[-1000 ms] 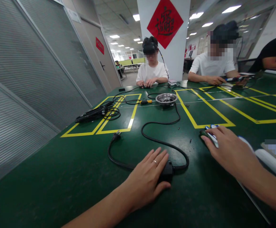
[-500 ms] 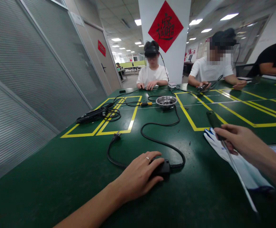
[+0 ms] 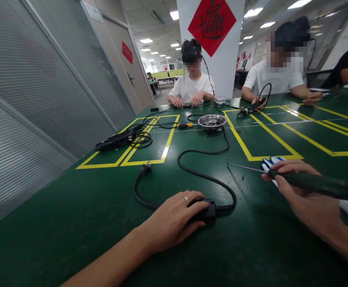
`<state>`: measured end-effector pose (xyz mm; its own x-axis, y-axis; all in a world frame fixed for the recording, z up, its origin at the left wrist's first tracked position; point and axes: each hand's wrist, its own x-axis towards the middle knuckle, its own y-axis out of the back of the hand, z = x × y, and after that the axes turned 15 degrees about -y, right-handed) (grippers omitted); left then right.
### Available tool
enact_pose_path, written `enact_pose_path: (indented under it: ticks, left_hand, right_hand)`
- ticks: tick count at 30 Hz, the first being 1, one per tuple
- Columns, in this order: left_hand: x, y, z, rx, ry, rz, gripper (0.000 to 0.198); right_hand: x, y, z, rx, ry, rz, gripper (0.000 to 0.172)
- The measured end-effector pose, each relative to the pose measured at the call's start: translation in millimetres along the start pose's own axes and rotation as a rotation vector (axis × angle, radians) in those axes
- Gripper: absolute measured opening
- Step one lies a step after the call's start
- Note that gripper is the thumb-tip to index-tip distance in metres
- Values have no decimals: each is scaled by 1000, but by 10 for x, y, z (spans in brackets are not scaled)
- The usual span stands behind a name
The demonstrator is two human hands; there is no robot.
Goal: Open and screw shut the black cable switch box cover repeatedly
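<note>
Right grip (image 3: 307, 201) around screwdriver (image 3: 315, 183)

A small black box (image 3: 210, 208) lies flat on the green tabletop (image 3: 72, 207), its black cord (image 3: 203, 179) looping to a plug (image 3: 145, 169), and a dark-green-handled screwdriver (image 3: 308, 183) is held nearly level, thin shaft pointing left.

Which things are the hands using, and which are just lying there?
In use: left hand on the black power box with its cable; right hand gripping the long screwdriver.
Lying about: steel bowl, yellow screwdriver, glove, cable bundle.
</note>
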<state>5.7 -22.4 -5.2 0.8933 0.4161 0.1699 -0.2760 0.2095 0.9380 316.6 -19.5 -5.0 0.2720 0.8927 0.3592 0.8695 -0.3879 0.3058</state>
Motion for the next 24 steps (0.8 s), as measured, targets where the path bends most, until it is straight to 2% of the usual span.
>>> enact_pose_path:
  ticks: [5, 16, 24]
  left_hand:
    - [-6, -2, -3, 19, -12, 9, 42]
    - [7, 1, 3, 15, -17, 27, 40]
    - [4, 4, 1, 10, -1, 5, 42]
  right_hand:
    - [38, -29, 49, -43, -6, -15, 14]
    - [1, -22, 54, 96, -29, -8, 15]
    - [32, -16, 80, 112, -26, -12, 17]
